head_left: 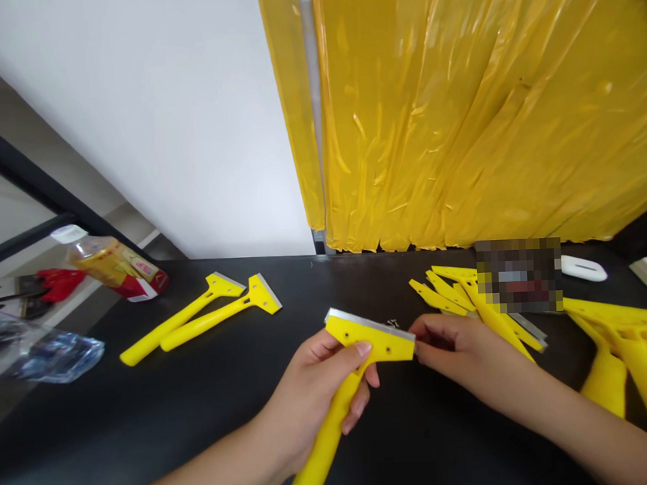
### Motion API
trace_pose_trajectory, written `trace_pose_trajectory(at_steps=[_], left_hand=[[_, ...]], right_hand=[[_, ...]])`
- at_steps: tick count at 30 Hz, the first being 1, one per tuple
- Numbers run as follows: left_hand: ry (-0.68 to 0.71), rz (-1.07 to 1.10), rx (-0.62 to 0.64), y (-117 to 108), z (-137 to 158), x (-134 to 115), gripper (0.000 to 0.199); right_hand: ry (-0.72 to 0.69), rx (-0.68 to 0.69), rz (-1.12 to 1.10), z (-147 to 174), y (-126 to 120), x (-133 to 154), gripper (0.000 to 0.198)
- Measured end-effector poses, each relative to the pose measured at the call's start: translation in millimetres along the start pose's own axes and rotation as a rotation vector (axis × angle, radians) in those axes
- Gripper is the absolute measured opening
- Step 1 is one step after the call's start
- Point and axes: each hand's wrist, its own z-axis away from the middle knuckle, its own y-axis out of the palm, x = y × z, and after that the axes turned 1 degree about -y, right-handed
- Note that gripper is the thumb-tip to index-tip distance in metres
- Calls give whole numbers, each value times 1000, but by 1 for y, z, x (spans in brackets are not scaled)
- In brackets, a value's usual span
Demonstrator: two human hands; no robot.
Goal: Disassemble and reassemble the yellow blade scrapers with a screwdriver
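My left hand [330, 385] is wrapped round the neck of a yellow scraper [378, 338], thumb lying on the face of its head. A silvery metal strip runs along the head's upper edge, and two small holes show in the face. My right hand [461, 344] is closed in a pinch against the head's right end; whatever its fingertips hold is hidden. Just behind the head, a few tiny screws [392, 324] lie on the black table [203, 426]. Two more yellow scrapers [219, 315] rest side by side on the left, heads pointing away.
Yellow head plates [444, 294] and metal blades [528, 328] lie on the right, beside several yellow scraper handles [628, 351]. A drink bottle [118, 266] leans at the left, near a clear plastic bag [54, 351]. Yellow film [458, 122] hangs behind the table.
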Motion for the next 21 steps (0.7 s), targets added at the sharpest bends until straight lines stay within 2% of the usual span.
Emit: trace_pose_trajectory(at_steps=[5, 9, 12, 21], left_hand=[[-22, 23, 67, 2, 3, 4, 24], [4, 31, 37, 1, 2, 4, 22], [19, 23, 25, 0, 0, 2, 22], [3, -25, 46, 0, 2, 0, 24]], right_hand=[[129, 160, -508, 8, 11, 14, 22], [137, 217, -766, 14, 12, 14, 36], [118, 247, -852, 15, 9, 12, 43], [102, 309, -910, 15, 8, 10, 28]])
